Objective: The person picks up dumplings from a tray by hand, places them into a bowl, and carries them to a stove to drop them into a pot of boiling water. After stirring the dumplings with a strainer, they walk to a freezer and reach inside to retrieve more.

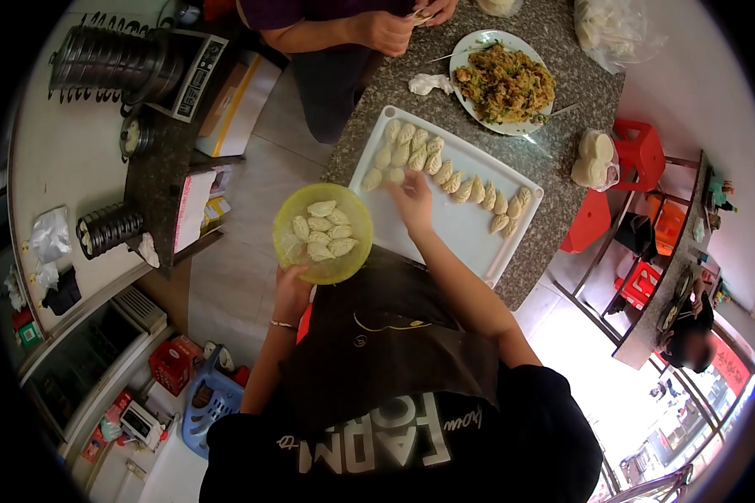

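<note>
My left hand grips the near rim of a yellow-green bowl, which holds several pleated dumplings. Over the left part of a white tray, my right hand has its fingertips close to a dumpling. Its fingers are partly bent, and whether they pinch that dumpling is too small to tell. Rows of dumplings lie along the tray's far side, from the left corner to the right edge.
Beyond the tray, a plate of filling stands on the speckled counter. Stacked wrappers lie at right. A co-worker's hands are at the far edge. Black steamers stand at left, red stools at right.
</note>
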A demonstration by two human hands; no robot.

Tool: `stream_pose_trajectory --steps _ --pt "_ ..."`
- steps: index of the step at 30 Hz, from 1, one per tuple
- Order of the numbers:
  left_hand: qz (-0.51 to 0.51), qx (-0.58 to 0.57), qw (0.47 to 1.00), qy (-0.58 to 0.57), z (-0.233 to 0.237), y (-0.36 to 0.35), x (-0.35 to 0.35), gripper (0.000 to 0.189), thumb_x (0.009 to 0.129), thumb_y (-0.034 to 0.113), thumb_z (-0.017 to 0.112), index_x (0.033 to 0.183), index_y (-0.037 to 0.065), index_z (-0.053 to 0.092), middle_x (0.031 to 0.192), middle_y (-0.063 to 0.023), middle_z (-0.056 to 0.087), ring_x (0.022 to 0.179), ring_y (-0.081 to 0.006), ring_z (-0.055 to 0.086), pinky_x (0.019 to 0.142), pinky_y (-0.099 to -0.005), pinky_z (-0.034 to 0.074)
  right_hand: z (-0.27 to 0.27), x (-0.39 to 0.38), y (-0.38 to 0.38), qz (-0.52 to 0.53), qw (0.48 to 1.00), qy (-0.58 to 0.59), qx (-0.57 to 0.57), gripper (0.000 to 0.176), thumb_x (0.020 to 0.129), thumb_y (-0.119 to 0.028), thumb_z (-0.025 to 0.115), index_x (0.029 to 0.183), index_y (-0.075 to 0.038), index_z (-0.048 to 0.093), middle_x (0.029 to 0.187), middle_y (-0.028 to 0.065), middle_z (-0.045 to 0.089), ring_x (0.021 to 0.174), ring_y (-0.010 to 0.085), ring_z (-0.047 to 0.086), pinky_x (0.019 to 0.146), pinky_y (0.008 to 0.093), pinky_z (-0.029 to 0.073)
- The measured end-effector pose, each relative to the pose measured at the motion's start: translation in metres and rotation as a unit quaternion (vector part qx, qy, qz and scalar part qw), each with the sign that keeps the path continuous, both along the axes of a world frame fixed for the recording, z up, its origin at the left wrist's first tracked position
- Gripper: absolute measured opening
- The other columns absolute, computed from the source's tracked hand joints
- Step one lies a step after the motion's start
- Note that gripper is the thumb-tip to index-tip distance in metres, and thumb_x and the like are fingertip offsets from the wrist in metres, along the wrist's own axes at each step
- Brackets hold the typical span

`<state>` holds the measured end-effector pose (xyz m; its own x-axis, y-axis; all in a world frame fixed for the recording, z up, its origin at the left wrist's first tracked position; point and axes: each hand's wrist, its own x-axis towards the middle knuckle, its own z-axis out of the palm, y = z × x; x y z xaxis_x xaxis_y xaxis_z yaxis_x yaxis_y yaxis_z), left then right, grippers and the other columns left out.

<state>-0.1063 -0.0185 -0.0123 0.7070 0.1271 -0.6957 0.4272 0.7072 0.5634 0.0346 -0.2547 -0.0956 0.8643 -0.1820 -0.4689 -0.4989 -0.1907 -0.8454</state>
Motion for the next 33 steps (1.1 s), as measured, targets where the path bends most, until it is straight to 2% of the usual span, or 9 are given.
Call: stream_pose_trajectory --steps 2,4,16,20,22,23,26,28,33 --pt "0.001 -0.001 1.000 -0.002 0.001 0.000 0.001 0.062 0.078 -0.003 0.047 0.139 -0.002 0.033 0.137 -0.0180 0.044 0.126 -0.0348 0.046 0.102 -0.0497 0.043 -0.003 -0.005 -0.009 -0.015 0.996 -0.017 0.081 0.037 0.084 -0.019 0.068 0.116 -0.005 0.055 0.108 0.0067 0.063 0.099 0.0202 0.062 0.085 0.0372 0.050" --pt "-0.002 -0.001 1.000 0.005 0.002 0.000 0.001 0.063 0.078 -0.004 0.046 0.139 -0.003 0.032 0.138 -0.0183 0.043 0.126 -0.0349 0.045 0.102 -0.0494 0.043 0.013 -0.009 -0.023 -0.069 0.902 0.099 0.415 0.031 0.091 -0.012 0.059 0.121 -0.003 0.053 0.118 0.0057 0.060 0.110 0.0216 0.059 0.095 0.0380 0.047" --pt "-0.035 -0.012 0.999 -0.006 0.010 -0.020 0.017 0.059 0.079 -0.007 0.045 0.137 -0.003 0.036 0.134 -0.0182 0.048 0.124 -0.0313 0.048 0.104 -0.0436 0.042 0.083 -0.018 -0.065 -0.009 0.849 0.078 0.523 0.042 0.099 -0.023 0.049 0.133 0.001 0.046 0.128 0.0128 0.055 0.116 0.0269 0.056 0.101 0.0390 0.046" --pt "-0.072 -0.006 0.997 -0.021 -0.002 -0.024 0.017 0.061 0.079 -0.009 0.044 0.139 -0.002 0.034 0.136 -0.0180 0.046 0.125 -0.0311 0.047 0.104 -0.0435 0.042 0.097 -0.021 -0.070 -0.005 0.840 0.097 0.534 0.042 0.096 -0.018 0.055 0.132 0.002 0.047 0.126 0.0125 0.057 0.114 0.0252 0.058 0.101 0.0368 0.045" --pt "-0.074 -0.022 0.996 -0.032 -0.005 -0.030 0.018 0.064 0.078 -0.011 0.042 0.141 -0.001 0.031 0.138 -0.0180 0.043 0.127 -0.0310 0.045 0.104 -0.0436 0.041 0.105 -0.025 -0.067 0.100 0.929 0.031 0.356 0.042 0.091 -0.010 0.061 0.130 0.002 0.049 0.121 0.0116 0.060 0.109 0.0228 0.061 0.096 0.0344 0.047" --pt "-0.075 -0.022 0.996 -0.033 -0.006 -0.033 0.018 0.064 0.078 -0.011 0.042 0.141 -0.001 0.031 0.138 -0.0180 0.043 0.127 -0.0310 0.045 0.104 -0.0436 0.041 0.103 -0.029 -0.065 0.099 0.929 0.030 0.356 0.042 0.091 -0.010 0.061 0.130 0.002 0.049 0.121 0.0116 0.060 0.109 0.0228 0.061 0.096 0.0344 0.047" --pt "-0.089 -0.031 0.995 -0.031 -0.005 -0.043 0.021 0.068 0.077 -0.013 0.041 0.143 0.001 0.028 0.140 -0.0176 0.041 0.129 -0.0315 0.043 0.105 -0.0440 0.041 0.117 -0.032 -0.054 0.219 0.971 -0.045 0.081 0.045 0.078 -0.015 0.074 0.119 -0.005 0.059 0.113 0.0147 0.064 0.096 0.0274 0.065 0.083 0.0343 0.051" --pt "-0.109 0.005 0.993 -0.042 0.001 -0.050 0.020 0.060 0.080 -0.009 0.040 0.139 0.000 0.032 0.138 -0.0170 0.043 0.128 -0.0317 0.044 0.106 -0.0456 0.039 0.118 -0.035 -0.047 0.274 0.944 -0.181 -0.038 0.041 0.075 -0.012 0.072 0.115 -0.005 0.060 0.104 0.0166 0.064 0.094 0.0323 0.062 0.081 0.0385 0.050" --pt "-0.106 0.007 0.994 -0.033 0.002 -0.051 0.015 0.062 0.080 -0.009 0.040 0.140 0.001 0.030 0.139 -0.0169 0.041 0.129 -0.0319 0.043 0.106 -0.0463 0.039 0.114 -0.044 -0.047 0.346 0.876 -0.239 -0.237 0.040 0.071 -0.014 0.072 0.109 -0.007 0.062 0.095 0.0099 0.063 0.088 0.0273 0.059 0.077 0.0389 0.046"
